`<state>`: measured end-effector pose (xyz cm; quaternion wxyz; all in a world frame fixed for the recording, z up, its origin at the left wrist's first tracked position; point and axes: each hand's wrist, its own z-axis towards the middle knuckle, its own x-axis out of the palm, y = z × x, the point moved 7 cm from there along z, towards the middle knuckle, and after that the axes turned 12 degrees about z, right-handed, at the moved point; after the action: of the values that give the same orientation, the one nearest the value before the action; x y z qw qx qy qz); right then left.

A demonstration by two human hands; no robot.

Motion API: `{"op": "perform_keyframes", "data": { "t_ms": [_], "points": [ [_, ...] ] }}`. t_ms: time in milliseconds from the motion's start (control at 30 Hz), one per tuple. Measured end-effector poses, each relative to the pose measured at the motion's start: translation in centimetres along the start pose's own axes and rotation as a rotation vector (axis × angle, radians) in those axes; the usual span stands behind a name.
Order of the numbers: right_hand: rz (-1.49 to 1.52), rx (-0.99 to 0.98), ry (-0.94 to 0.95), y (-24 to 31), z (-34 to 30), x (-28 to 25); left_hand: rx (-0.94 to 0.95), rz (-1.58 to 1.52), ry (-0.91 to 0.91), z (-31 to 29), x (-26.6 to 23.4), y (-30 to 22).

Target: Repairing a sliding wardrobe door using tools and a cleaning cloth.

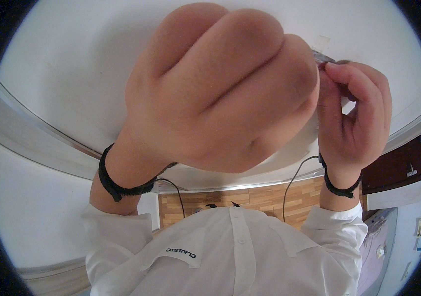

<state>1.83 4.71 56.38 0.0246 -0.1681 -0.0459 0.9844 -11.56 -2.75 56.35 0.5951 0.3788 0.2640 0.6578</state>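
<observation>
Close to the camera, my left hand (pixel 220 93) is curled with its knuckles up and fills the upper middle. Whatever its fingers may hold is hidden beneath them. Just to its right, my right hand (pixel 361 106) is closed in a pinch, thumb and fingers bent together. A thin grey metal tool (pixel 325 57) sticks out at its fingertips. The tool's other end is covered by my left hand, so its kind cannot be made out. Both hands are over a white surface (pixel 87 69).
Black bands (pixel 121 190) circle both wrists, and dark cables (pixel 294 180) hang from them. A small translucent patch (pixel 323 43) lies on the white surface beyond the tool. Wooden floor (pixel 260 193) shows below its edge. A dark red door (pixel 403 167) stands at the right.
</observation>
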Motion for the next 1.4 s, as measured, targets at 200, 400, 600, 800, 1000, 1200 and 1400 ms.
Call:
{"op": "perform_keyframes", "data": {
  "t_ms": [200,400,600,800,1000,1200,1400],
  "points": [
    [0.007,-0.006,-0.001,-0.3,0.1,-0.2,-0.092,-0.004,-0.030,0.8,-0.5,-0.3],
    [0.005,-0.022,0.012,-0.2,0.4,-0.2,-0.178,-0.003,0.040,1.5,-0.5,0.1],
    [0.012,-0.012,-0.009,-0.3,0.5,-0.2,-0.085,0.003,-0.110,0.1,0.3,0.3],
    [0.002,-0.006,-0.008,-0.2,0.5,-0.2,-0.157,0.000,0.029,1.6,-0.5,0.2],
    [-0.003,-0.003,0.006,-0.3,0.3,-0.2,-0.187,-0.037,0.054,1.5,-0.4,0.2],
    [0.016,0.006,-0.004,-0.2,0.4,-0.3,-0.214,-0.069,0.097,2.0,-0.8,0.4],
    [-0.013,0.004,0.007,-0.1,0.4,-0.3,-0.201,-0.051,0.040,1.7,-0.4,0.6]
  ]
}}
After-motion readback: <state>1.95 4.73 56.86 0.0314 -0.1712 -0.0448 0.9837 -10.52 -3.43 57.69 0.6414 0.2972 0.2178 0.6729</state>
